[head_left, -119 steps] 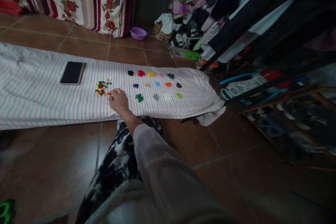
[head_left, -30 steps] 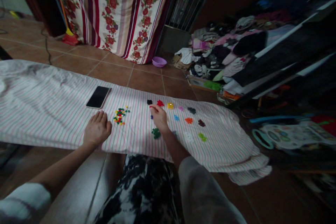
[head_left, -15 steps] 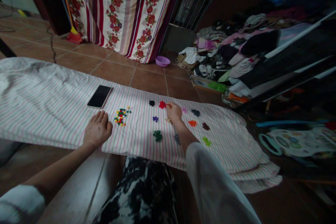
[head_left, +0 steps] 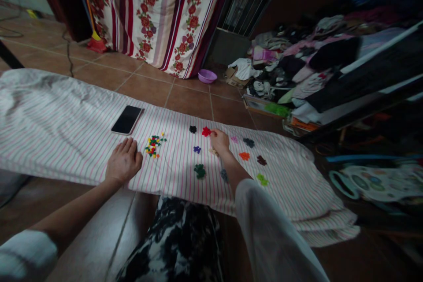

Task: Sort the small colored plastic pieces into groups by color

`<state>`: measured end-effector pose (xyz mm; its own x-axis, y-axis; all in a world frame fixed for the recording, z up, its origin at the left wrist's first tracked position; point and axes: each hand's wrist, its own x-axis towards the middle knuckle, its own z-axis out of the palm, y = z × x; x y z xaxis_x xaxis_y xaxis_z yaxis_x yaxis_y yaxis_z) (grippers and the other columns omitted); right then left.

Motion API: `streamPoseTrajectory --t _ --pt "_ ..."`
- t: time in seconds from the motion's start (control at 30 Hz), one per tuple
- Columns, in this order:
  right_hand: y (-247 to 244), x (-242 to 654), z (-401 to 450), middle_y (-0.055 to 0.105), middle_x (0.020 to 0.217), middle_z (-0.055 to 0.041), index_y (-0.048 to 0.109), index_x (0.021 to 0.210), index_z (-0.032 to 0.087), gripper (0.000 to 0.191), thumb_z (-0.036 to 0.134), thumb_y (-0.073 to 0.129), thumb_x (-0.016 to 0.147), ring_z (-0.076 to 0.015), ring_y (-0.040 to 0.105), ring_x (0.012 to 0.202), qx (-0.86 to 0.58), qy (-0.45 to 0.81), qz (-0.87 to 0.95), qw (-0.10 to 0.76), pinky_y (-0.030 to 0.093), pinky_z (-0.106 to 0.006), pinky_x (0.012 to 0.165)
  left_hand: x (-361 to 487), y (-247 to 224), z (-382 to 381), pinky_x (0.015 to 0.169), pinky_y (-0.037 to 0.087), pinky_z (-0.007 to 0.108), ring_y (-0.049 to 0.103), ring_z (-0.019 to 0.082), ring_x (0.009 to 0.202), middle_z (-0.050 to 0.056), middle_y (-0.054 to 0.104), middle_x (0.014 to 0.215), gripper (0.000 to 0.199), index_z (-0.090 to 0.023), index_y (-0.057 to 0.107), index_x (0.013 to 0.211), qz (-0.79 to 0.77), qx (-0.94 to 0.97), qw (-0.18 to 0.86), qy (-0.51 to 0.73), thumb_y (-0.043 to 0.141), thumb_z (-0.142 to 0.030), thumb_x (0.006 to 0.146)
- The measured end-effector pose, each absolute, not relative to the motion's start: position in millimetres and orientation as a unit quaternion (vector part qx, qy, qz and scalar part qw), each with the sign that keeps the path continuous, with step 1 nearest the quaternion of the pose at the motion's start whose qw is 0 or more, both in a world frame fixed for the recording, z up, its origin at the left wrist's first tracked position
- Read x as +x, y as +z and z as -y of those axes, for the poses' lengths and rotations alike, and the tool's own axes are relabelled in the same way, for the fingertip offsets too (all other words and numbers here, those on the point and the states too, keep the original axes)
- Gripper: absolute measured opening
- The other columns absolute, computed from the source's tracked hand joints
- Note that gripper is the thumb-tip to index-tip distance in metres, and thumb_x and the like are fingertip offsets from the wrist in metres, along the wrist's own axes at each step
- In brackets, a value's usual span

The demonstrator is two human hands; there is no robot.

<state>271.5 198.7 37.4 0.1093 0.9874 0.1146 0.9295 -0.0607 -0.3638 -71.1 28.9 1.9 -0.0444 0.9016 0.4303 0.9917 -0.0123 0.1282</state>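
My right hand (head_left: 220, 142) is closed in a pinch at the right edge of a small heap of red pieces (head_left: 206, 131); whatever sits between the fingertips is too small to make out. Just below that hand lies a heap of beige pieces (head_left: 214, 152), partly covered by it. My left hand (head_left: 123, 162) rests flat on the striped cloth (head_left: 76, 141), fingers stretched out, holding nothing. Beside it, to the right, is a mixed scatter of yellow, green and red pieces (head_left: 153, 145). Black (head_left: 193, 129), purple (head_left: 197, 150) and dark green (head_left: 199, 171) heaps stand in a column.
A phone (head_left: 127, 120) lies beyond my left hand. Right of my forearm are pink (head_left: 234, 139), dark grey (head_left: 249, 142), orange (head_left: 244, 156), brown (head_left: 261, 160) and lime (head_left: 262, 179) heaps. A grey heap (head_left: 224, 176) touches the forearm's outline. A purple basin (head_left: 207, 76) sits on the floor.
The view has shifted slightly. My right fingertips stay by the red heap, with only a slight change of pose. My left hand rests in the same place.
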Motion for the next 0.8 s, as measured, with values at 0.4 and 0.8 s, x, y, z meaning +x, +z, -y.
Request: streamPoseTrajectory --t 0.4,0.8 --pt "34.0 276.3 -200.3 0.077 0.105 -0.0040 0.076 0.105 0.023 0.029 0.018 0.053 0.088 -0.0168 0.069 0.097 -0.703 0.121 0.657 0.243 0.050 -0.026 0.090 -70.6 5.6 -28.6 0.110 0.042 0.051 0.051 0.037 0.134 0.027 0.059 0.136 0.050 0.000 0.061 0.125 0.693 -0.686 0.101 -0.199 0.038 -0.030 0.092" --pt "52.2 256.0 -181.5 0.076 0.106 -0.0064 0.074 0.108 0.020 0.032 0.022 0.048 0.090 -0.0187 0.069 0.099 -0.686 0.137 0.660 0.274 0.049 -0.029 0.092 -70.0 3.2 -29.0 0.114 0.036 0.052 0.046 0.035 0.138 0.024 0.056 0.141 0.052 -0.003 0.057 0.131 0.693 -0.683 0.061 -0.223 0.037 -0.030 0.091"
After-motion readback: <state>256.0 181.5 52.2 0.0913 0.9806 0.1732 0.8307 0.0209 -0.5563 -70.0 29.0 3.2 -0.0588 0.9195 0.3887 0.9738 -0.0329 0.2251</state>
